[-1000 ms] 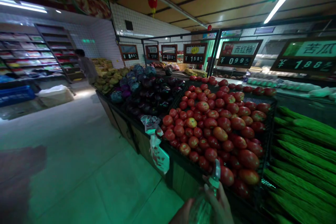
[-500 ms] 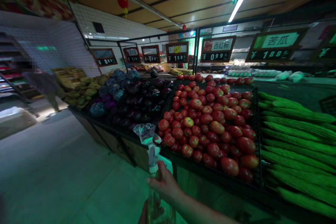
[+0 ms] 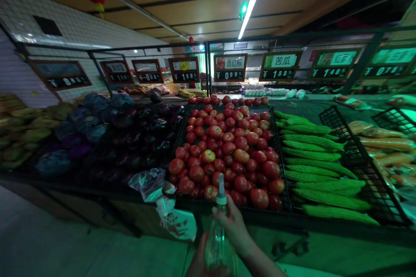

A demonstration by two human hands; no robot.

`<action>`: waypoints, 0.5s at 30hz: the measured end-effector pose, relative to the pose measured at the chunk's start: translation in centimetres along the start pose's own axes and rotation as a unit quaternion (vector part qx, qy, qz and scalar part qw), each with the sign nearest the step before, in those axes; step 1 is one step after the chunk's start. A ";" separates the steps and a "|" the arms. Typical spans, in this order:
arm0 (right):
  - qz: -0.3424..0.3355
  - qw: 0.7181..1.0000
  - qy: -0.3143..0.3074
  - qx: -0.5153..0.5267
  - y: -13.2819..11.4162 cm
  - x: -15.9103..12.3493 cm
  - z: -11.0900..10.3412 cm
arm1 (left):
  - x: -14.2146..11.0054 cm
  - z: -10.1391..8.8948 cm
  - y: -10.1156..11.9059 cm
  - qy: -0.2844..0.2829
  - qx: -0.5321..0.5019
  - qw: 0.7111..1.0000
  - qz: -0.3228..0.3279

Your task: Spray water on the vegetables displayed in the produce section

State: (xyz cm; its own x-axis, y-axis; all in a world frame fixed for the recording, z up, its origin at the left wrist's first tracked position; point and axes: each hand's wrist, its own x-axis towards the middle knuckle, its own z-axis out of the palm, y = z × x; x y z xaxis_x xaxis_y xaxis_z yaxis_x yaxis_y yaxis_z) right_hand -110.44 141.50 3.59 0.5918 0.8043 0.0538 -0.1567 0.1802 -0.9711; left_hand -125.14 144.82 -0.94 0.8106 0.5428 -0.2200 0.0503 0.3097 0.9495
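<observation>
I hold a clear spray bottle [image 3: 217,242] with a pale nozzle upright in front of me, low in the view. My right hand [image 3: 234,227] is closed round its neck just under the nozzle. My left hand [image 3: 199,264] wraps the bottle's lower body at the bottom edge, only partly visible. The nozzle tip stands just before a heap of red tomatoes [image 3: 227,151] in a black crate on the produce stand.
Green bitter gourds [image 3: 312,169] lie right of the tomatoes, with carrots [image 3: 380,138] beyond. Dark eggplants and purple cabbages [image 3: 107,134] lie to the left. A roll of plastic bags [image 3: 169,207] hangs at the stand's front edge. Price signs [image 3: 229,67] hang above.
My view has swung right, from the aisle to face the stand squarely. The bottle and both hands now sit in front of the tomatoes; the person in the aisle is out of view.
</observation>
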 end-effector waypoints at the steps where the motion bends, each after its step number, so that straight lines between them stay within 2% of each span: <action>1: 0.005 1.000 0.025 0.003 -0.1 -0.1 -1.4 | 1.0 0.9 0.4 -0.049 -0.013 0.999 0.002; 3: 0.026 0.997 0.069 0.015 -0.5 -0.3 -3.9 | 2.7 2.7 1.2 -0.133 -0.032 0.990 0.023; 6: 0.062 0.988 0.141 0.034 -1.7 -0.6 -6.8 | 4.8 5.3 2.3 -0.204 -0.037 0.977 0.037; 10: 0.085 0.975 0.199 0.043 -3.1 0.2 -9.2 | 7.2 7.0 2.4 -0.229 -0.058 0.972 0.019; 15: 0.092 0.985 0.145 0.022 -3.5 3.1 -9.8 | 9.8 6.5 2.0 -0.207 -0.060 0.976 0.014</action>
State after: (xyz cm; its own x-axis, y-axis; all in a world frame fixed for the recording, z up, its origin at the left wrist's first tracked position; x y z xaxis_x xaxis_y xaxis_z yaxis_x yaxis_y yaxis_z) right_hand -100.34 137.85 4.89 0.7502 0.6312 -0.1969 -0.3120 0.0754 -0.9471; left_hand -113.33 145.69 0.21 0.9785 0.1971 -0.0614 -0.0237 0.4030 0.9149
